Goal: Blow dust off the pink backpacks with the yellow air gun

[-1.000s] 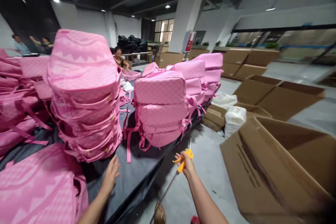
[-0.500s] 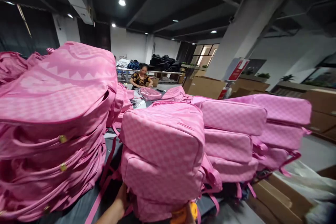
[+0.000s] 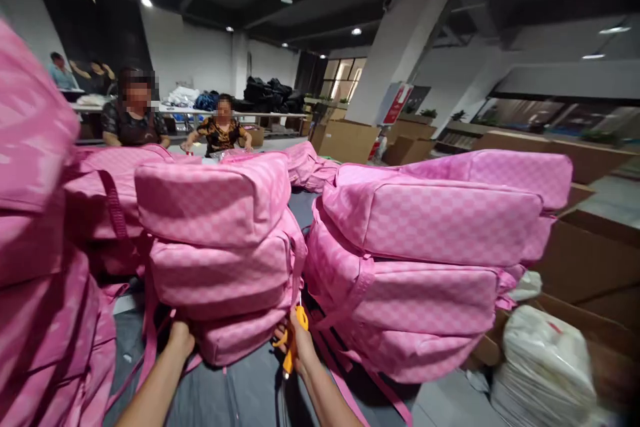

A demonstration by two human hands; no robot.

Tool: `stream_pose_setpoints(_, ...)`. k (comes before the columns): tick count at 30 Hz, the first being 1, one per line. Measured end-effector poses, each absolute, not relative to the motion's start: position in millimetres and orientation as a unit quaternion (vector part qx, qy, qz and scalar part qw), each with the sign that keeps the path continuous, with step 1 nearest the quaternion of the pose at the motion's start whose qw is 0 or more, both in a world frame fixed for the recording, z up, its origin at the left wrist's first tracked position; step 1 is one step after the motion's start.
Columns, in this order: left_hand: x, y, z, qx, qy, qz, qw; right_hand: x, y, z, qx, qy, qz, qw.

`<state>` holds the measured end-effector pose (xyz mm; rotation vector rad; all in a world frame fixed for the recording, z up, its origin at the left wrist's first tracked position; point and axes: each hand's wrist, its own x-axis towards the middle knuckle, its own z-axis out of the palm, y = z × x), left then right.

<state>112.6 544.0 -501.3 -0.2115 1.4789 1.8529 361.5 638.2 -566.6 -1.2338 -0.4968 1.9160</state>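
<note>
A stack of three pink checkered backpacks [image 3: 215, 247] stands on the dark table [image 3: 240, 393] right in front of me. My left hand [image 3: 181, 337] is under the stack's lower left corner, its fingers hidden among the pink straps. On the stack's lower right side, my right hand [image 3: 295, 347] is closed around a yellow-handled tool [image 3: 295, 337] and presses against the bottom bag. A second, bigger stack of pink backpacks [image 3: 425, 267] stands just to the right.
Another pile of pink bags [image 3: 35, 267] fills the left edge. Two people [image 3: 175, 123] sit at the far end of the table. White plastic bundles [image 3: 545, 360] and open cardboard boxes [image 3: 585, 260] lie on the floor at right. A pillar [image 3: 400, 47] rises behind.
I have come closer to the middle stack and both hands now reach its base. The view has swung left, so the large open carton has dropped out of sight.
</note>
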Motion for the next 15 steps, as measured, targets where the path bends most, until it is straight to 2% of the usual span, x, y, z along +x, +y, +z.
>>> stream_pose_setpoints(7, 125, 582, -505, -0.065, 0.602, 0.701, 0.376, 366, 695, -568, -0.414, -0.172, 0.809, 0.381)
stream_pose_setpoints(15, 148, 643, -483, -0.054, 0.58, 0.757, 0.294, 337, 760, -566, -0.395, -0.187, 0.797, 0.417)
